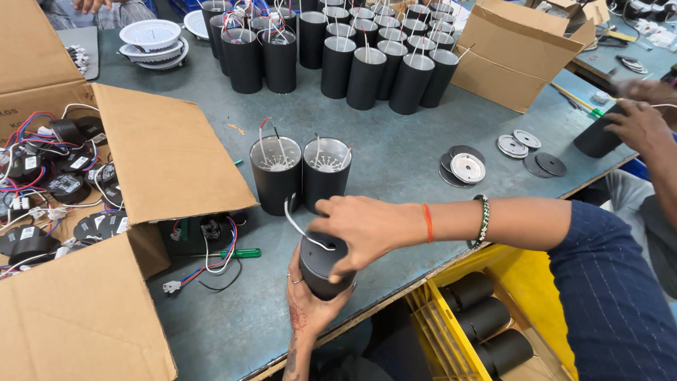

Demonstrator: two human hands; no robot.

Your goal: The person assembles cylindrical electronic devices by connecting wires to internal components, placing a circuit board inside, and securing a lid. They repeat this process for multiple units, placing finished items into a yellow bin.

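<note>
My left hand [305, 305] cradles a black cylinder housing [321, 271] from below at the table's near edge. My right hand [356, 227] lies over its top, fingers curled on the rim, where a white wire [300, 226] sticks out. Just behind stand two upright black cylinders [300, 176] with open tops showing silver fins and thin wires.
An open cardboard box [166, 152] of wired black parts sits at left. A green-handled screwdriver [241, 252] lies near loose wires. Many black cylinders [367, 60] stand at the back. Round discs [465, 168] lie right. Another person's hands [638, 120] hold a cylinder. A yellow crate [441, 331] holds more.
</note>
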